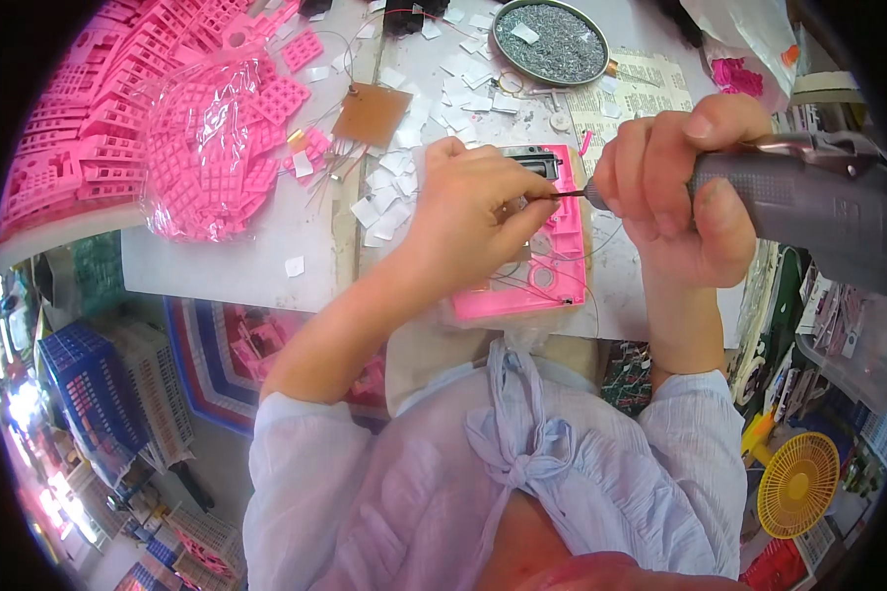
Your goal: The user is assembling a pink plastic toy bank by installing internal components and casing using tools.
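My right hand (685,192) is wrapped around a grey electric screwdriver (788,197), held roughly level with its thin dark bit pointing left. At the tip of that bit, the thumb and fingers of my left hand (483,202) are pinched together; whatever sits between them is too small to make out. Beneath my left hand lies a pink plastic housing (562,236), open side up, with thin wires and a dark part at its far end. My left hand and wrist hide much of its left side.
A round tin of small metal screws (552,44) stands at the back. Small white paper squares (389,197) and a brown square board (370,115) lie left of the housing. Bagged pink keypads (212,148) and stacked pink housings (99,128) fill the far left. A yellow basket (798,483) sits lower right.
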`<state>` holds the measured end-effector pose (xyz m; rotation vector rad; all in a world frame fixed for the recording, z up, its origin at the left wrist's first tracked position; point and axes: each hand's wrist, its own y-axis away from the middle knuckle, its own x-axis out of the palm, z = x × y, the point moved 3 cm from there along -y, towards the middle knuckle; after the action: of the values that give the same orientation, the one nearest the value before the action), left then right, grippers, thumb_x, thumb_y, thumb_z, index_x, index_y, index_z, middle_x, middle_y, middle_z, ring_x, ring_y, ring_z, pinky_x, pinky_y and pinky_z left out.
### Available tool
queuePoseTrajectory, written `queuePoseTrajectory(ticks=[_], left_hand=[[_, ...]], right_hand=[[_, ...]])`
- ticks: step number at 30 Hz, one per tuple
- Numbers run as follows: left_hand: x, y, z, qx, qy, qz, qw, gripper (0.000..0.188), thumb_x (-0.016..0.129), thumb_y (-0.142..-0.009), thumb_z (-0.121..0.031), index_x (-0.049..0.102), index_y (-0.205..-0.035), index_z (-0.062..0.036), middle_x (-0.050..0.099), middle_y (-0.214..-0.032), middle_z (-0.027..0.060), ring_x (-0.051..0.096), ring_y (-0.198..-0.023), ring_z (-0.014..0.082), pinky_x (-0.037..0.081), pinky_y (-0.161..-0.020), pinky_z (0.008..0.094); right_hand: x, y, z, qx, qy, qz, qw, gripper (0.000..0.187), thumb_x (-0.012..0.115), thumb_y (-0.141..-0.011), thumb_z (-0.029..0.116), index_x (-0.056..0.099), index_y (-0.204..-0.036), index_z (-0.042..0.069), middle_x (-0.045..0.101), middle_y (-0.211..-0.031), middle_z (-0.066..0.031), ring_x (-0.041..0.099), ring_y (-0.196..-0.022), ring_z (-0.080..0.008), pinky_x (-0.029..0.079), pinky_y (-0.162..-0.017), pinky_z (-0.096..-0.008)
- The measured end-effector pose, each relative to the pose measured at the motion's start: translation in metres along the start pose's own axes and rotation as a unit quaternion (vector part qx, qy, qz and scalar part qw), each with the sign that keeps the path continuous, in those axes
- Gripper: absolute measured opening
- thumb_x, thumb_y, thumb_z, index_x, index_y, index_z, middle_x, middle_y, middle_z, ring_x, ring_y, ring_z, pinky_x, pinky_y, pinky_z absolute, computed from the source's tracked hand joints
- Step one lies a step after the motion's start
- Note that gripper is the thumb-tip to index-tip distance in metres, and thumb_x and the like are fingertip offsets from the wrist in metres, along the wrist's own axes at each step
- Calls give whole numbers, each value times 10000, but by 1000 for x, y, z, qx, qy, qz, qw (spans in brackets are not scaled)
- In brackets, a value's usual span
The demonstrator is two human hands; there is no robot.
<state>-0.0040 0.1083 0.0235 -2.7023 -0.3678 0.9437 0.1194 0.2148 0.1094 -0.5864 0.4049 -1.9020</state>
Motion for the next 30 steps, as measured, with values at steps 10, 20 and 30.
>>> queuePoseTrajectory(ticks=[10, 20, 30], left_hand=[[1, -9, -2, 28, -189, -109, 975, 239, 810, -757, -230, 693, -946, -143, 672, -930, -10, 598, -957, 194, 289, -949, 462], [11, -2, 21, -27, -259, 8, 966, 365, 799, -775, -261, 655, -1088, -141, 652, -1072, 20, 564, -1116, 231, 247, -1026, 544], [-3, -14, 27, -29, -179, 78, 980, 438, 788, -778, -182, 620, -1165, -65, 641, -1078, 131, 604, -1033, 336, 419, -930, 463]], right_hand=[[-28, 7, -36, -34, 11, -38, 999, 266, 531, -966, 149, 506, -1215, 57, 410, -592, 12, 400, -536, -125, 379, -521, -315], [-37, 5, -86, 13, -10, -108, 994, 96, 570, -896, -15, 498, -953, 10, 494, -620, -55, 433, -506, -113, 379, -479, -285], [-54, -22, -79, 156, -40, 109, 981, 504, 701, -929, 192, 517, -1362, 8, 648, -927, -69, 621, -894, -153, 503, -815, -295]])
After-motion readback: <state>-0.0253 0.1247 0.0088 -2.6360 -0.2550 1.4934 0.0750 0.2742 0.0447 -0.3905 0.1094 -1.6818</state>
